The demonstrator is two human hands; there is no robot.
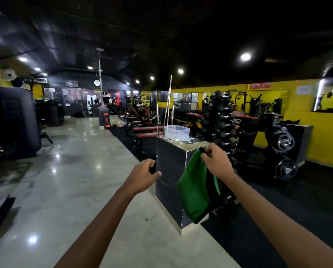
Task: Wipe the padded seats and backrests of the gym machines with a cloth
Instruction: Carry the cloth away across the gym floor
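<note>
Beside the black counter point(171, 171), our right hand point(216, 161) pinches the green cloth point(194, 190), which hangs free; our left hand point(144, 176) curls around something small and dark. We should probably fold the cloth flat before reaching the red padded benches point(148, 130).

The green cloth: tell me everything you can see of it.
The green cloth is a soft, towel-like fabric, bright green, with a dark edge or backing showing along its right side and bottom. The right hand pinches it at its top corner, so it hangs limp and folded in the air. It hangs in front of the near corner of the dark block; whether it touches the block cannot be told. The left hand does not touch it.
</note>
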